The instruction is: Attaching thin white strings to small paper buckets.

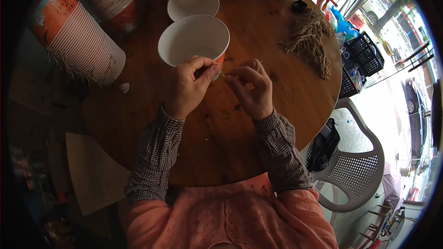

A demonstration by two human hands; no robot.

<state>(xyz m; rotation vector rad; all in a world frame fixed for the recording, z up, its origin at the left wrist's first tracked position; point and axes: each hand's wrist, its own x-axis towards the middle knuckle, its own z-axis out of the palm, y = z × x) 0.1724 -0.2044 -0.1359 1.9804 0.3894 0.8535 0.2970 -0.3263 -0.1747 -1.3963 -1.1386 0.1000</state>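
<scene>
A paper bucket (187, 41), white inside and orange outside, rests tilted on the round wooden table (221, 143) with its mouth toward me. At its near right edge my left hand (191, 85) pinches a thin piece of twine (223, 71) between thumb and forefinger. Just to the right, my right hand (253, 87) is closed in a pinch on the same strand, its other fingers curled. The fingers hide part of the bucket's side and most of the strand. Farther right on the table lies a loose bundle of brown twine (311, 41).
Another white-lined bucket (194, 3) lies behind the first. Tall stacks of nested orange buckets (87, 41) stand at the left, with more along the back. A small black object (299, 6) sits near the twine bundle. Right of the table are a plastic chair (353, 170) and black crates (364, 55).
</scene>
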